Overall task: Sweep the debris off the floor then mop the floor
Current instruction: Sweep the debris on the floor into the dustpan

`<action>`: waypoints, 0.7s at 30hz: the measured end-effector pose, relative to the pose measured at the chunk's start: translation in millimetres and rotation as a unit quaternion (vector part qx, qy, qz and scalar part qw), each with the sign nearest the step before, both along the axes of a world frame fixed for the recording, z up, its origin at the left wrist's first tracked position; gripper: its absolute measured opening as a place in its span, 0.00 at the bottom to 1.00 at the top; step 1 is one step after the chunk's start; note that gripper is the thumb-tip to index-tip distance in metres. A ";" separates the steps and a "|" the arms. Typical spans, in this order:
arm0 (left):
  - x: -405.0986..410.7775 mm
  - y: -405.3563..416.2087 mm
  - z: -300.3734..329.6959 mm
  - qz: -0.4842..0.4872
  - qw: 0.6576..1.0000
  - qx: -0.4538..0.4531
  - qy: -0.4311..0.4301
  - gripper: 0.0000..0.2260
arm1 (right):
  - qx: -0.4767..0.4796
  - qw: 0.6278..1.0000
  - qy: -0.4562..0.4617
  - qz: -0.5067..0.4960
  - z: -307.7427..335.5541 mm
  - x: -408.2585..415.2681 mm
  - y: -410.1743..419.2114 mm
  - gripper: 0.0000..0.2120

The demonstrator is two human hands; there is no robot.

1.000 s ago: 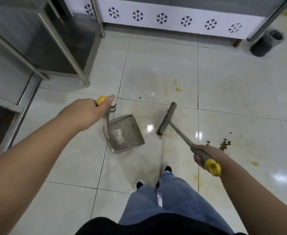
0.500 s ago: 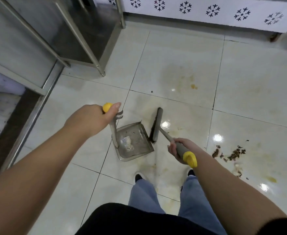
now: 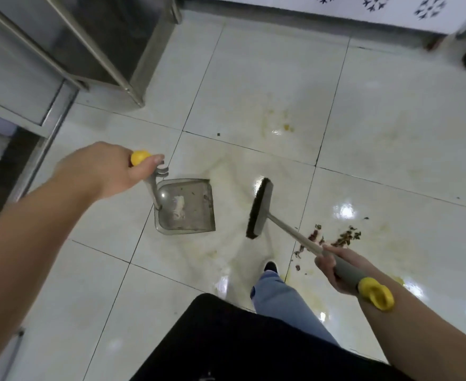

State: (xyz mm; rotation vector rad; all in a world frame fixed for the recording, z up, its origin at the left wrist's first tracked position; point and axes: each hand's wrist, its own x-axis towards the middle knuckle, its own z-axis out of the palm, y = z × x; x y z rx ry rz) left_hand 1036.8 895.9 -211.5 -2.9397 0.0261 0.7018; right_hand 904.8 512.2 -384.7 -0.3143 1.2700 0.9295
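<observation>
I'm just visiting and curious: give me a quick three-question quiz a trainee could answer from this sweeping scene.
1. True or false: the dustpan holds nothing.
2. Which hand grips the broom: A left hand, B right hand?
3. Fill in: the debris pile lies to the ___ of the broom head.

Key: 1 false, a pale scrap lies in it; 2 B; 3 right.

Black top [image 3: 254, 342], blue jeans [image 3: 281, 301], dark shoe [image 3: 271, 266]
</observation>
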 end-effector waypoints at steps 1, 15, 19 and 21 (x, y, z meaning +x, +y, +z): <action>-3.6 -4.2 0.9 -0.014 1.000 0.010 0.004 0.39 | -0.009 1.000 0.006 -0.010 4.3 -9.9 -14.5 0.18; -131.6 52.6 4.7 0.094 0.990 -0.048 -0.095 0.43 | -0.069 0.995 -0.062 0.034 36.8 -98.6 -7.0 0.17; -205.5 106.2 16.8 0.176 0.969 -0.059 -0.161 0.39 | -0.037 0.993 -0.071 0.091 34.2 -130.8 34.6 0.17; -235.4 118.4 22.5 0.206 0.962 -0.064 -0.168 0.38 | -0.021 0.990 -0.077 0.113 30.8 -142.8 60.0 0.16</action>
